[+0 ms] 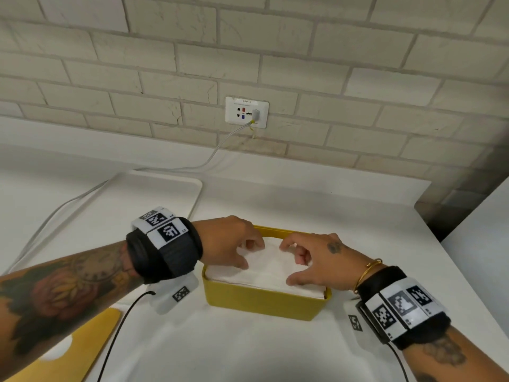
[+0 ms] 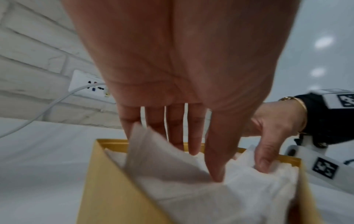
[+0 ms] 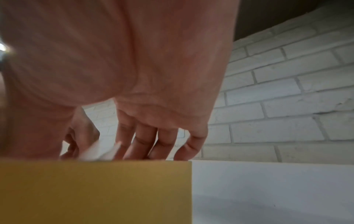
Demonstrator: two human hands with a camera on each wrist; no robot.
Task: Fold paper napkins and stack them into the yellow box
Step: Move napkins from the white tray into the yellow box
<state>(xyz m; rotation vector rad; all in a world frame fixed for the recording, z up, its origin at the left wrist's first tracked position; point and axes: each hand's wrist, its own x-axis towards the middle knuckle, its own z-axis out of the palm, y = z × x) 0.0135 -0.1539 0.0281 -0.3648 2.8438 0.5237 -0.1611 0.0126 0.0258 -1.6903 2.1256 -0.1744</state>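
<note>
Both hands settle a folded napkin into the box.

On the white worktop [image 1: 248, 348], the yellow rectangular box [image 1: 264, 300] holds the stack of white folded paper napkins [image 1: 268, 271]; left hand [image 1: 230, 244] and right hand [image 1: 311, 260] press it with spread fingers [image 2: 216, 159], probably to flatten it.

The yellow box [image 1: 264, 301] sits low in the middle of the frame. White folded napkins [image 1: 270, 271] fill it to the top.
</note>
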